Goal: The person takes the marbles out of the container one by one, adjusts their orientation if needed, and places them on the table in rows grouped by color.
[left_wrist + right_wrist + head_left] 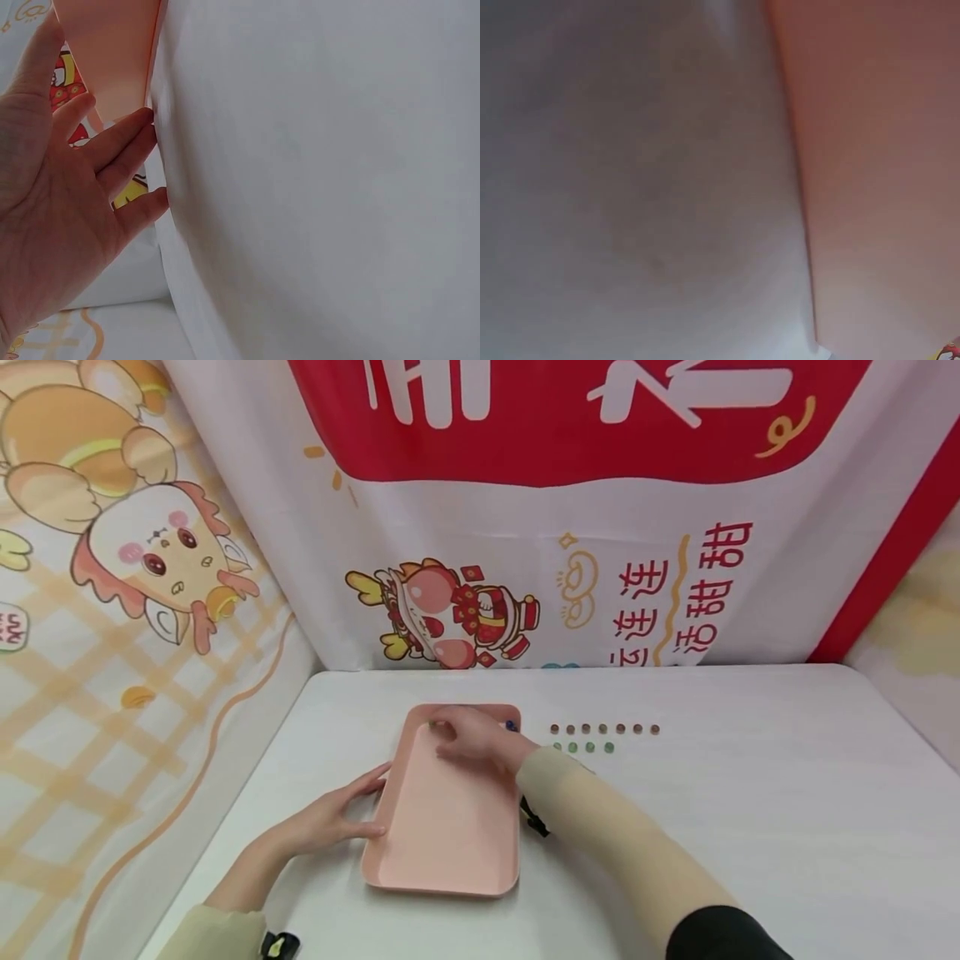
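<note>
A pink rectangular tray point(450, 827) lies on the white table. My left hand point(330, 818) rests against its left side, thumb and fingers spread along the rim. In the left wrist view, the left hand point(75, 172) has its fingers fairly straight, fingertips at the table beside the tray point(120, 45). My right hand point(472, 735) reaches over the tray's far end, fingers curled at the far left corner. A small greenish bead point(433, 724) shows at its fingertips. A dark blue bead point(512, 725) sits in the far right corner. The right wrist view shows only the tray's side point(877, 180) and table, no hand.
Right of the tray, several small brownish beads point(620, 728), with a greenish one among them, form a row. Nearer, several green beads point(591, 747) form a second row, partly behind the right forearm. Printed cloth point(465, 527) hangs behind the table.
</note>
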The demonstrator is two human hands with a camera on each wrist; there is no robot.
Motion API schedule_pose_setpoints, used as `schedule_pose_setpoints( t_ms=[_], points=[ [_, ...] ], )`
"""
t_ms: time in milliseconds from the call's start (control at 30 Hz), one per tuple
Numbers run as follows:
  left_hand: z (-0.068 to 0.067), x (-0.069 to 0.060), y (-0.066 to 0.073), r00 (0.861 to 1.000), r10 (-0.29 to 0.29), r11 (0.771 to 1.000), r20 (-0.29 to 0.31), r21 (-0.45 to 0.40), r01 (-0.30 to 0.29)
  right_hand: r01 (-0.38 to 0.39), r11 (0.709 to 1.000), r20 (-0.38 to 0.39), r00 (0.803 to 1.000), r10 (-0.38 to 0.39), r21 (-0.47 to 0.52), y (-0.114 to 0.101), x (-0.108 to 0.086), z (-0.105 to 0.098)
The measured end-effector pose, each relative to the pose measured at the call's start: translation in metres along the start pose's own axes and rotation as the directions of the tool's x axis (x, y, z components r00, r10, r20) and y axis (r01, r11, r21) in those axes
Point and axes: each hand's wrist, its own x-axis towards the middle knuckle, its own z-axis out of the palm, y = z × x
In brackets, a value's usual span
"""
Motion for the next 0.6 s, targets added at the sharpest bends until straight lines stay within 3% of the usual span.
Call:
schedule_pose_setpoints(
  t_ms=[233,433,600],
  points=[
    [-0.0008,0.0004,0.0016,1.000,0.009,1.000,0.002,-0.014,-0.009,0.087,0.992,0.037,0.996,-0.084,-0.095,-0.0020,0.0048,0.0000],
    [-0.0011,0.0003,0.0016,1.000,0.004,1.000,-0.005,-0.004,-0.004,0.055,0.997,0.008,0.998,-0.054,-0.047,-0.0026,0.0052,0.0005],
    [0.0002,0.0000,-0.0010,1.000,-0.015,1.000,-0.003,-0.005,0.015,0.049,0.996,-0.007,0.999,-0.050,-0.079,-0.0008,0.0044,0.0021]
  ],
)
